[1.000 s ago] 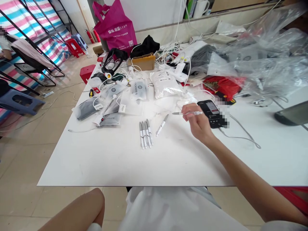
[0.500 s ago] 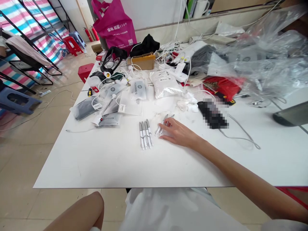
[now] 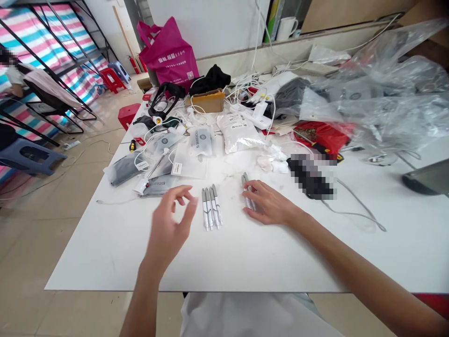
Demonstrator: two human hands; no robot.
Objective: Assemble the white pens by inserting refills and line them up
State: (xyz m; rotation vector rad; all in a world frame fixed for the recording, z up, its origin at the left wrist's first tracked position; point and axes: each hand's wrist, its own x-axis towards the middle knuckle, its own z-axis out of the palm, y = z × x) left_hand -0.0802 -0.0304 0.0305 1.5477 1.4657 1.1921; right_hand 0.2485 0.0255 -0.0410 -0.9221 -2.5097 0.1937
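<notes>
Several white pens with grey tips (image 3: pixel 212 208) lie side by side on the white table (image 3: pixel 105 262), their tips pointing away from me. My left hand (image 3: pixel 170 224) is raised over the table just left of that row, fingers apart, holding nothing and slightly blurred. To the right of the row, my right hand (image 3: pixel 268 203) rests at table level. A small bunch of white pens (image 3: pixel 247 192) sits between its thumb and fingers, and the fingers hide their lower part.
A pixelated black phone (image 3: pixel 310 178) lies right of my right hand, with a grey cable beside it. Sealed white packets, cables and a cardboard box crowd the far table. Clear plastic sheeting is heaped at the back right. A seated person is at the far left.
My left hand has come into view above the table. My right hand has moved from resting beside the pens to holding them between thumb and fingers, slightly nearer me. The view has tilted slightly.
</notes>
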